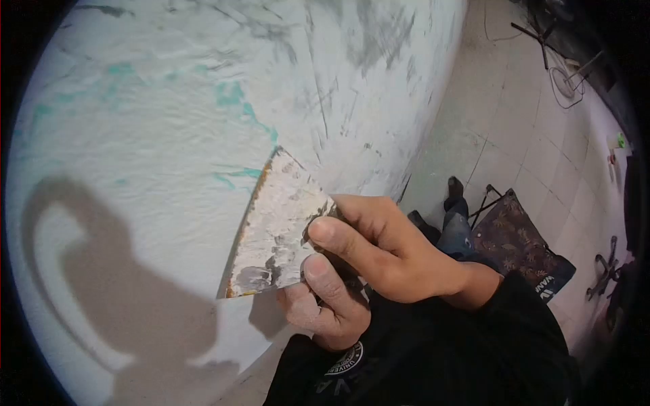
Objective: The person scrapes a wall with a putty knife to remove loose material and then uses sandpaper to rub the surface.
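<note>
A wide, flat putty knife (274, 230) crusted with white and grey plaster lies between the closed fingers of both bare hands. The right hand (393, 254) grips its narrow end, thumb on the upper face; the left hand (328, 304), fingers curled, pinches its lower edge. The blade is in front of a white surface (169, 128) with turquoise patches; contact is unclear.

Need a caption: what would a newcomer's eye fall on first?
Probably the smeared blade, near the centre, held by the right hand and left hand. Next, the big shadow on the white surface at left. Then the patterned seat on the tiled floor at right.
</note>
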A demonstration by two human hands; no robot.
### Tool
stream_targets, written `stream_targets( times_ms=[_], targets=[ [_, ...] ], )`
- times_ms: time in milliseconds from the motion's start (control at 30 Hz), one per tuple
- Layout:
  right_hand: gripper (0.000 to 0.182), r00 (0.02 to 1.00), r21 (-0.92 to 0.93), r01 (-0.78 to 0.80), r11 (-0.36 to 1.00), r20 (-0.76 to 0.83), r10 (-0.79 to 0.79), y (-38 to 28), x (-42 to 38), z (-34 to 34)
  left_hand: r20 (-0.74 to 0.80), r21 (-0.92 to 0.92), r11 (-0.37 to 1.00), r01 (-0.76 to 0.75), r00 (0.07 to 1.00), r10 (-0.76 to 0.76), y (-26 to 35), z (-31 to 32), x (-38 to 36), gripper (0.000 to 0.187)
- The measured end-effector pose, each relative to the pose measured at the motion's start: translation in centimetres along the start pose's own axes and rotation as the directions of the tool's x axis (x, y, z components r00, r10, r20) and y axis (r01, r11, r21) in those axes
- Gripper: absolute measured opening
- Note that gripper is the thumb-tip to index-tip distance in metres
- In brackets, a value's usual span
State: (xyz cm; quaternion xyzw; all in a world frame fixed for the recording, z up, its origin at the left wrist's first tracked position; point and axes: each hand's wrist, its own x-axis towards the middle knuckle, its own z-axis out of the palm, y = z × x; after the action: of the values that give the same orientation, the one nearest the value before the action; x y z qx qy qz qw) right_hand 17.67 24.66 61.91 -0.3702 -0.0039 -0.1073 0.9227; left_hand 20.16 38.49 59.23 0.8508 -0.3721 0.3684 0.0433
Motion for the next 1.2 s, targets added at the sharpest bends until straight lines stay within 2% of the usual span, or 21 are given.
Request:
stream_targets(
  times_ms=[167,200,233,300,433,467,500,567,667,733,767,800,833,867,900,933,967,1033,1067,1133,1200],
  targets=[
    [0.031,1.0,-0.03,0.01,0.999,0.0,-0.01,-0.1,-0.6,-0.2,-0.271,-0.412,0.906,-0.098,0.962,-0.02,-1.0,2.1,-1.0,0.025],
    [0.031,1.0,-0.009,-0.01,1.0,0.024,0.01,-0.2,-0.3,-0.2,-0.147,-0.368,0.929,0.049,0.983,-0.11,-0.3,1.0,-0.3,0.027],
    [0.031,0.998,0.021,-0.041,0.999,0.045,0.04,0.0,-0.4,-0.1,-0.151,-0.079,0.996,-0.036,0.988,0.023,0.1,1.1,0.1,0.028],
    [0.031,0.999,0.013,0.019,1.0,-0.029,-0.018,-0.3,-1.2,0.3,-0.151,0.529,0.831,-0.169,0.946,0.289,1.0,1.2,1.1,0.03],
    [0.03,0.996,-0.106,0.085,0.991,-0.009,-0.086,-0.2,-0.5,-0.2,-0.249,0.304,0.927,-0.22,0.921,0.301,0.5,1.7,1.0,0.033],
    [0.03,0.999,-0.113,-0.022,0.993,0.025,0.025,-0.6,-0.4,-0.4,-0.284,-0.269,0.963,0.026,0.953,-0.105,1.2,1.2,0.8,0.035],
    [0.031,0.988,-0.117,-0.136,0.984,0.056,0.143,-0.7,-0.5,-0.4,-0.208,-0.203,0.979,0.032,0.975,-0.075,1.1,0.5,0.3,0.036],
    [0.029,0.996,-0.065,-0.089,0.994,-0.001,0.089,-0.3,-1.8,0.3,-0.052,-0.068,0.998,0.011,0.999,-0.014,0.8,-1.0,-0.8,0.039],
    [0.028,0.989,-0.221,0.147,0.964,0.007,-0.149,0.3,-3.4,-0.1,-0.199,-0.295,0.955,-0.03,0.98,-0.031,-0.1,0.2,-1.5,0.028],
    [0.029,0.994,-0.238,-0.066,0.969,0.064,0.084,-0.1,-5.2,-1.7,-0.149,-0.514,0.858,-0.012,0.986,-0.076,-0.6,-0.2,-1.1,0.021],
    [0.029,0.97,-0.309,-0.186,0.933,0.091,0.224,0.4,-6.1,-3.7,0.077,-0.716,0.675,0.177,0.982,-0.174,-0.4,-1.1,-2.0,0.019],
    [0.027,0.978,-0.563,-0.169,0.809,0.004,0.207,0.2,-6.7,-4.7,0.3,-0.809,0.439,0.39,0.917,-0.263,-0.2,-2.0,-3.0,0.018],
    [0.026,0.984,-0.771,-0.16,0.616,-0.074,0.163,0.0,-7.2,-5.6,0.328,-0.798,0.393,0.456,0.877,-0.352,-0.6,-1.7,-4.1,0.021],
    [0.026,0.985,-0.785,-0.155,0.6,-0.074,0.157,0.3,-8.0,-7.0,0.353,-0.789,0.338,0.513,0.829,-0.435,-0.9,-1.0,-4.9,0.029],
    [0.023,0.987,-0.959,-0.155,0.237,-0.16,-0.003,0.8,-9.0,-8.7,0.344,-0.8,0.326,0.504,0.83,-0.439,-1.5,-0.1,-5.7,0.029],
    [0.026,0.968,-0.966,-0.202,-0.159,-0.172,-0.182,0.9,-9.7,-9.0,0.315,-0.753,0.452,0.479,0.865,-0.391,-2.1,0.5,-6.0,0.032],
    [0.026,0.969,-0.964,-0.199,-0.176,-0.166,-0.185,0.8,-9.8,-8.3,0.405,-0.76,0.368,0.535,0.834,-0.375,-1.6,0.3,-6.0,0.033],
    [0.032,0.934,-0.994,-0.03,0.104,-0.065,-0.352,1.3,-9.5,-5.5,0.574,-0.731,0.204,0.651,0.748,-0.334,-0.3,-0.6,-4.6,0.037],
    [0.052,0.951,-0.962,0.083,0.259,-0.002,-0.31,1.9,-9.7,-4.2,0.616,-0.745,0.105,0.659,0.739,-0.272,0.2,-0.5,-4.3,0.036],
    [0.062,0.943,-0.95,0.127,0.286,0.026,-0.331,3.4,-10.0,-1.5,0.643,-0.755,-0.01,0.656,0.737,-0.208,0.9,-0.5,-3.8,0.036],
    [0.072,0.935,-0.936,0.168,0.311,0.051,-0.35,3.3,-9.7,-0.4,0.683,-0.728,-0.266,0.631,0.698,-0.213,1.6,-0.7,-2.9,0.027]
  ],
)
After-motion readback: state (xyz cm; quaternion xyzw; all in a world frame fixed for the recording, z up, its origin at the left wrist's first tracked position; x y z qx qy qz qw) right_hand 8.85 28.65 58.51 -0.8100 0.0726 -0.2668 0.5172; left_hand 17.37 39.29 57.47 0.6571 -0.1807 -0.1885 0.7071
